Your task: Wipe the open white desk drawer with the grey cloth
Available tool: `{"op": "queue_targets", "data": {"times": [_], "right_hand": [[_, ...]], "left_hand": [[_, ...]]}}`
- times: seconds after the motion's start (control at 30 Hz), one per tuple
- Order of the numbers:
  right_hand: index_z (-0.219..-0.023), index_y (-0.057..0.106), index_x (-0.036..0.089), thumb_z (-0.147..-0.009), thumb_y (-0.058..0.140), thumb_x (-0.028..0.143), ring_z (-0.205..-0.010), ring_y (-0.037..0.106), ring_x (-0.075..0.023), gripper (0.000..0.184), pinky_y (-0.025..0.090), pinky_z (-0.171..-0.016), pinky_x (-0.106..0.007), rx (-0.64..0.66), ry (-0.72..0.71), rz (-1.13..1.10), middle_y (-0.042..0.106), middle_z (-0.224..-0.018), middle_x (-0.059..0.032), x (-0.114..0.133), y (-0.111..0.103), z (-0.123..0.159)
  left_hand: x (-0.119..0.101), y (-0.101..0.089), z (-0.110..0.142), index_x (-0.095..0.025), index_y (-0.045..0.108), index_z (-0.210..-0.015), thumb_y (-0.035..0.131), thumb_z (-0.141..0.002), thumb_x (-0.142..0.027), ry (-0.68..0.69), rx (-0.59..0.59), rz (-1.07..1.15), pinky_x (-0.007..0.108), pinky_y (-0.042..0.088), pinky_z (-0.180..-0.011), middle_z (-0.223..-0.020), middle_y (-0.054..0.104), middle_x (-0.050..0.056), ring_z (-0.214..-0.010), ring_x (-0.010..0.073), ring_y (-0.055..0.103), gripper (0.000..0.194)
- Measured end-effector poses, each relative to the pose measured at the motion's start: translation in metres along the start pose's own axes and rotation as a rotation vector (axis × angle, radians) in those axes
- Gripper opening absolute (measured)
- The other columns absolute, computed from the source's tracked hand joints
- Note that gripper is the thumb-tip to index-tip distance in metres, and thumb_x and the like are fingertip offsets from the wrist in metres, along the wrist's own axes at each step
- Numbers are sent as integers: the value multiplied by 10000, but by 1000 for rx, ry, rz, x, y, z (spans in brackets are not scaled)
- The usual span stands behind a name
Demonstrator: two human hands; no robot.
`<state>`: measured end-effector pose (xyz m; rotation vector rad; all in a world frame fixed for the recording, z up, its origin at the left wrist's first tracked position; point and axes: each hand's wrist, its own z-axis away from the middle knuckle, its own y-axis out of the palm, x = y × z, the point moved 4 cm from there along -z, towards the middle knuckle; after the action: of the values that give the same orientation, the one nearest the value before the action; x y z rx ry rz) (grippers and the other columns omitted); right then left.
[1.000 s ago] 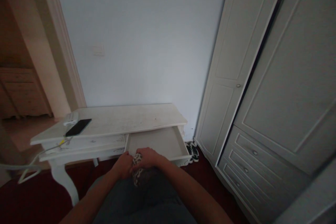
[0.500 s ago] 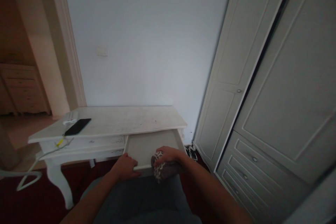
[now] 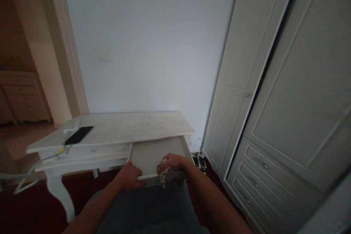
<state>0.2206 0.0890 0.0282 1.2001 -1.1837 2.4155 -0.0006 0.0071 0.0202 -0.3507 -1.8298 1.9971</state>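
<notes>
A desk drawer (image 3: 153, 149) is pulled out of the white desk (image 3: 131, 124), and its pale bottom shows. My left hand (image 3: 128, 177) grips the drawer's front left corner, thumb outside and fingers over the rim. In my right hand (image 3: 175, 162) is a bunched brown cloth (image 3: 171, 179) with a light pattern on one part. That hand rests by the drawer's front edge, and the cloth hangs down over the front panel. The drawer's front right corner is hidden behind my right wrist and forearm.
A dark phone (image 3: 79, 135) lies on the desk's left end, beside a small white object (image 3: 71, 125) and a cable (image 3: 46, 159). Black-and-white shoes (image 3: 200, 162) stand on the dark red floor by the desk. A tall white wardrobe (image 3: 233, 80) borders the right side.
My right hand has carried the cloth rightward from beside my left hand to the middle of the drawer front. My left hand has let go of the cloth and stays at the left corner.
</notes>
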Motion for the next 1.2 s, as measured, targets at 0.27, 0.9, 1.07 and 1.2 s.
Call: {"op": "queue_targets", "data": {"times": [0.27,0.9,1.07,1.2], "right_hand": [[-1248,679,269,-596,899,584,-1016,681,-285,757,505,-838,-343,-208,-277,278,741,-1143,-55,68,60,-36],[-1131,784,251,-533,913,620,-1003,720,-289,714,526,-762,-304,-112,53,325,769,-1123,-62,-21,-39,41],[-1153,767,262,-563,888,652,-1023,711,-287,718,522,-777,-308,-40,-54,413,758,-1174,-62,20,0,9],[-1150,754,254,-609,869,629,-996,714,-273,667,516,-741,-295,24,-178,432,765,-1146,-57,59,34,-23]], "left_hand": [[7,13,-3,-227,803,-971,567,-882,-385,32,19,-42,483,465,-968,-1011,807,153,-1027,340,745,298],[8,17,-5,-195,808,-972,478,-937,-641,18,-16,-17,518,456,-987,-966,816,168,-983,352,760,557],[9,19,-5,-212,807,-961,486,-933,-647,23,-27,-28,503,463,-966,-948,816,157,-965,340,760,541],[10,19,-5,-214,799,-956,458,-955,-575,19,-28,-37,518,463,-954,-953,813,160,-950,345,762,497]]}}
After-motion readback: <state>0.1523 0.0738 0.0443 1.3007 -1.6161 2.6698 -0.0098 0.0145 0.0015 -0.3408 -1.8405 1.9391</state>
